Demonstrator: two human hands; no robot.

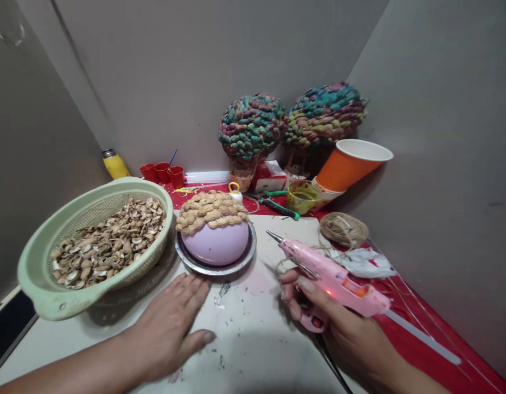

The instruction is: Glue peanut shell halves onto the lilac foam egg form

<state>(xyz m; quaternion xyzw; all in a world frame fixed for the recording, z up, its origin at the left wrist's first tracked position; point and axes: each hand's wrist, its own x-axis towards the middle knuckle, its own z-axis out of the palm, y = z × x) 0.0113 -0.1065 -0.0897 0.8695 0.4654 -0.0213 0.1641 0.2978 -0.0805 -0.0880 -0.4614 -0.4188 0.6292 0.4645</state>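
My right hand [331, 306] is wrapped round the handle of a pink hot glue gun [322, 265], its metal nozzle pointing up and left and a clear glue stick [425, 336] jutting from its back. Flat on the white board [253, 350] lies my left hand [174, 317], fingers out, fingertips near the rim of a metal dish [240, 265]. In that dish rests a lilac balloon [218, 241], its upper part covered with rows of peanut shells [212, 208]. Left of it stands a pale green colander [43, 290] holding many loose shells [113, 241].
Behind are red cups [177, 176], a yellow bottle [115, 164], pliers [280, 208], a cup of yellow paint [301, 197] and two painted shell-covered balls [253, 128] on bases. To the right are a tilted orange paper cup [347, 169] and a twine roll [343, 230].
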